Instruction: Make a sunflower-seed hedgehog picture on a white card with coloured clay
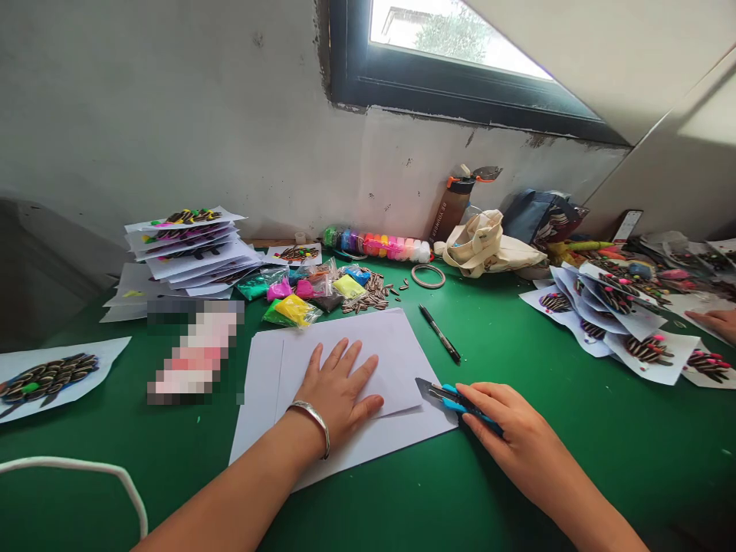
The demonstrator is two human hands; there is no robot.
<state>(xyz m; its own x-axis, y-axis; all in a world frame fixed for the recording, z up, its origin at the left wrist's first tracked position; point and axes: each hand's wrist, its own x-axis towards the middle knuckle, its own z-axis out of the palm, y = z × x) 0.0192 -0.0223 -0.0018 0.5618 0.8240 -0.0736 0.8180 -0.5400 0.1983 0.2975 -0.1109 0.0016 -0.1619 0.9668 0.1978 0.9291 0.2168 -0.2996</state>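
My left hand (342, 391) lies flat with spread fingers on a folded white sheet (396, 387), a silver bangle (315, 420) at its wrist. Under that sheet is larger white paper (267, 441) on the green table. My right hand (500, 418) grips a blue utility knife (451, 399), its blade out and pointing left over the right edge of the paper. Whether the blade touches the paper I cannot tell. Just beyond the paper's right side lies a black pen (440, 333).
Bagged coloured clay (299, 309) and loose sunflower seeds (373, 291) lie behind the paper. Stacked seed pictures (192, 253) stand at left, more seed pictures (621, 307) at right. A bottle (451, 207), a cloth bag (483, 245) and a tape roll (428, 276) are at the back. Another person's hand (716, 322) shows far right.
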